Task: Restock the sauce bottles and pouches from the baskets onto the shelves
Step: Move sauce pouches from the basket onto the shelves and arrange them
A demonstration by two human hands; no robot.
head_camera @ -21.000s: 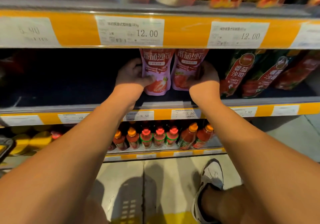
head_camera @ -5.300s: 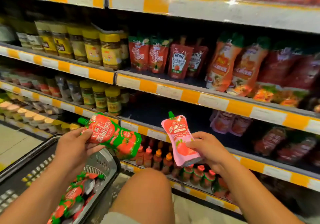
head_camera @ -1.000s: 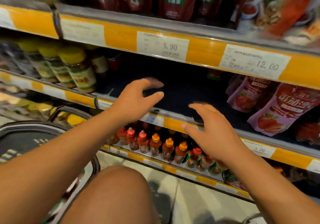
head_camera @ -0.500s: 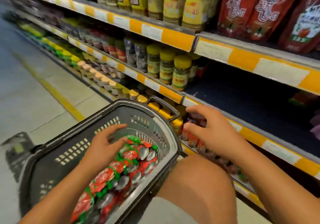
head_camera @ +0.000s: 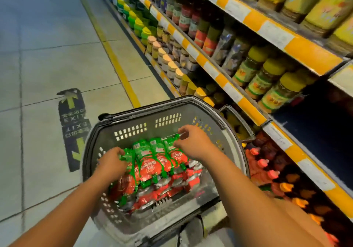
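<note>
The red-and-green sauce pouches (head_camera: 152,168) lie heaped in the grey plastic basket (head_camera: 133,130), which sits at 6 o'clock in the view, on the aisle floor just beside the shelving. The top layer of pouches lies side by side with green tops pointing to 12 o'clock; below them more red and silvery pouches are piled loosely.

The left hand (head_camera: 111,162) is at the 9 o'clock edge of the heap, its fingers (head_camera: 119,152) curled down onto the green top of the leftmost pouch; whether they actually clasp it I cannot tell. The right hand (head_camera: 193,141) is at the 1 o'clock corner of the heap, thumb and forefinger drawn together at the green top edge of a pouch, seemingly pinching it, though blur makes that grip uncertain too.

At 3 o'clock from the basket, the lowest shelf holds red sauce bottles (head_camera: 267,172) with pink and orange caps. Above them, at 2 o'clock, runs a shelf (head_camera: 252,113) edged in orange and white strips, carrying yellow-lidded jars (head_camera: 277,92) with a bare dark stretch to their right. A higher shelf at 1 o'clock carries yellow-labelled containers (head_camera: 322,13).

At 9 o'clock the tiled floor (head_camera: 47,65) bears a dark EXIT sticker (head_camera: 73,124) with arrows, and a yellow line (head_camera: 118,69) runs toward 12 o'clock along the shelf base
</note>
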